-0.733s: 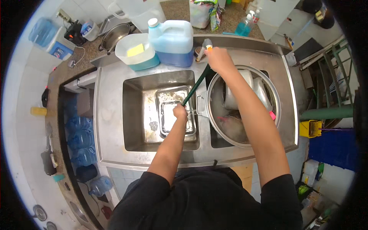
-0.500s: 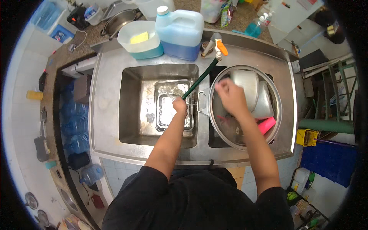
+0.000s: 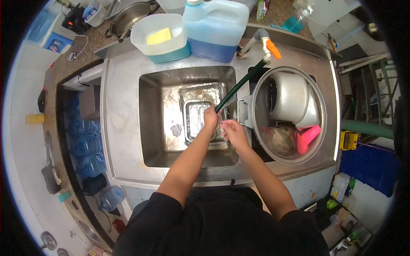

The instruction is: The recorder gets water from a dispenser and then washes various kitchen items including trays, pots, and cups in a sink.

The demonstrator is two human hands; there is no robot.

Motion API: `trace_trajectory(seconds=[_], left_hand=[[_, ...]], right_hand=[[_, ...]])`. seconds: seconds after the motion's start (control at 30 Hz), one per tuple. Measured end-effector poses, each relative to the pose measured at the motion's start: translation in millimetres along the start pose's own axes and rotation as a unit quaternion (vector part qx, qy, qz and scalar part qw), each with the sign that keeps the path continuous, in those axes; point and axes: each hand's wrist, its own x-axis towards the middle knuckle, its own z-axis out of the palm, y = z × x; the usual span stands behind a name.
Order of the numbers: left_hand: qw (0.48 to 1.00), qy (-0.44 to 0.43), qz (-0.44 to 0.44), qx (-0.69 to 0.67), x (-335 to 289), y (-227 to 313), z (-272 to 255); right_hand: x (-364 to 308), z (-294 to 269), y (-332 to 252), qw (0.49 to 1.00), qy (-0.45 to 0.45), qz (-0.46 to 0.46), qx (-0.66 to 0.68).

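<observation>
The half-open right hand point(image 3: 234, 133), just off the pot point(image 3: 261, 96), joins the left hand point(image 3: 210, 116) gripping the green hose point(image 3: 241, 84); the sink point(image 3: 151, 119) apparently occupies both.

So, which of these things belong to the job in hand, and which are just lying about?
Seemingly in use:
- left hand, gripping the green hose
- right hand, nearby
- orange-handled tap
- sink and rectangular container inside

Seemingly lying about:
- water bottles
- two-handled pan
- pump bottle

Open left side in basin point(image 3: 150, 123), green hose point(image 3: 244, 82) slanting across its right edge, wide pot point(image 3: 323, 115) blocking beyond
</observation>
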Motion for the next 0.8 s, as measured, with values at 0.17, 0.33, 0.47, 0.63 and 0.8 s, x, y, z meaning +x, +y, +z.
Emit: trace_trajectory(seconds=[0.17, 0.33, 0.47, 0.63, 0.8], left_hand=[[0.991, 0.067, -0.024, -0.114, 13.8, -7.1, -71.0], [0.974, 0.039, -0.136, -0.175, 9.3, -4.0, -67.9], [0.934, -0.032, -0.163, -0.318, 22.6, -6.5, -41.7], [0.902, -0.1, -0.124, -0.402, 90.7, -59.9, -90.6], [0.827, -0.222, -0.199, -0.476, 44.7, -69.2, -46.9]], right_hand=[[86.3, 81.5, 38.8, 0.991, 0.088, -0.015, 0.099], [129.2, 94.9, 30.8, 0.913, 0.114, 0.026, 0.39], [146.5, 81.5, 30.2, 0.92, 0.064, -0.011, 0.387], [147.7, 115.6, 43.9, 0.957, 0.128, 0.038, 0.258], [189.5, 59.1, 108.6, 0.975, 0.184, 0.058, -0.11]])
